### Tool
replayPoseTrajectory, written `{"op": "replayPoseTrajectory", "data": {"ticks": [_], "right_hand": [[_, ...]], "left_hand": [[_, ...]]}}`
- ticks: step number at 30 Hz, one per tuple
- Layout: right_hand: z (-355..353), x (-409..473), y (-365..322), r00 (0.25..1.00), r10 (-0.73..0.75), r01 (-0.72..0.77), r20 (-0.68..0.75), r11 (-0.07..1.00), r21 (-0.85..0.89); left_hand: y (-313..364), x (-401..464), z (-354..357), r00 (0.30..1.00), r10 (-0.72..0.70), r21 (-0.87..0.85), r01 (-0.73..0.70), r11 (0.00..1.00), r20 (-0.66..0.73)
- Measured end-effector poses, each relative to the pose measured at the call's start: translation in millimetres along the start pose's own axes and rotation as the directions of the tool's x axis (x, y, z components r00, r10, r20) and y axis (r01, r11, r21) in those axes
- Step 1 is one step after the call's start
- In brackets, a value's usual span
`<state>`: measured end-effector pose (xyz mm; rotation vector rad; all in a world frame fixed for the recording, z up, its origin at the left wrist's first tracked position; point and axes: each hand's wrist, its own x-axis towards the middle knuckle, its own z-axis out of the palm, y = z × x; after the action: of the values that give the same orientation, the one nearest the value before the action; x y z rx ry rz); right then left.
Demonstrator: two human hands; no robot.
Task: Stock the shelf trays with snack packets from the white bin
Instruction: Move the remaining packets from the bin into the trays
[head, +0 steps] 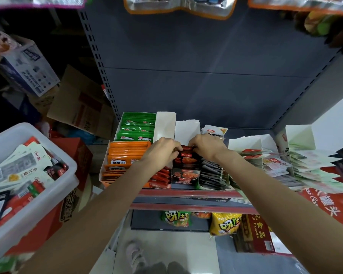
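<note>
Both hands meet over the middle shelf tray (pixel 184 182), a black carton of dark red-and-black snack packets (pixel 186 155). The left hand (pixel 162 149) and right hand (pixel 206 145) curl their fingers round the far packets' top edges, pinching them. Left of it, trays hold green packets (pixel 137 127) far and orange packets (pixel 127 153) near. The white bin (pixel 48 194), at near left, holds mixed packets.

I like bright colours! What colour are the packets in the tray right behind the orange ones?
Green packets, clearest in the head view.
</note>
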<state>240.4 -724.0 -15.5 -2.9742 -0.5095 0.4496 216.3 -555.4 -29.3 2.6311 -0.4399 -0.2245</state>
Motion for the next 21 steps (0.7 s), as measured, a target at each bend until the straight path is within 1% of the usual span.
{"op": "replayPoseTrajectory", "data": {"ticks": [3, 7, 10, 13, 16, 19, 21], "right_hand": [[2, -3, 4, 0.999, 0.006, -0.004, -0.042, 0.999, 0.039], [1, -8, 6, 1.0, -0.016, 0.019, -0.027, 0.994, 0.109], [-1, -15, 7, 0.998, -0.031, 0.038, -0.045, 0.984, 0.175], [-3, -24, 2, 0.993, -0.014, 0.046, -0.12, 0.963, 0.266], [-10, -35, -21, 0.977, -0.024, 0.104, -0.214, 0.922, 0.373], [-20, -42, -63, 0.955, -0.037, 0.179, -0.296, 0.865, 0.469], [-25, -43, -100, 0.935, -0.08, 0.248, -0.344, 0.844, 0.477]], "left_hand": [[-2, -3, 1, 1.0, -0.005, -0.039, 0.004, 0.999, -0.012], [-2, -9, 2, 0.998, -0.036, -0.15, 0.028, 0.988, -0.051], [-2, -17, -5, 0.986, -0.06, -0.244, 0.02, 0.969, -0.157], [-2, -30, -18, 0.956, -0.101, -0.316, 0.009, 0.949, -0.276], [-5, -49, -34, 0.917, -0.133, -0.337, -0.001, 0.942, -0.377], [-19, -76, -51, 0.878, -0.169, -0.318, 0.02, 0.948, -0.448], [-35, -98, -62, 0.836, -0.21, -0.304, 0.054, 0.951, -0.507]]}}
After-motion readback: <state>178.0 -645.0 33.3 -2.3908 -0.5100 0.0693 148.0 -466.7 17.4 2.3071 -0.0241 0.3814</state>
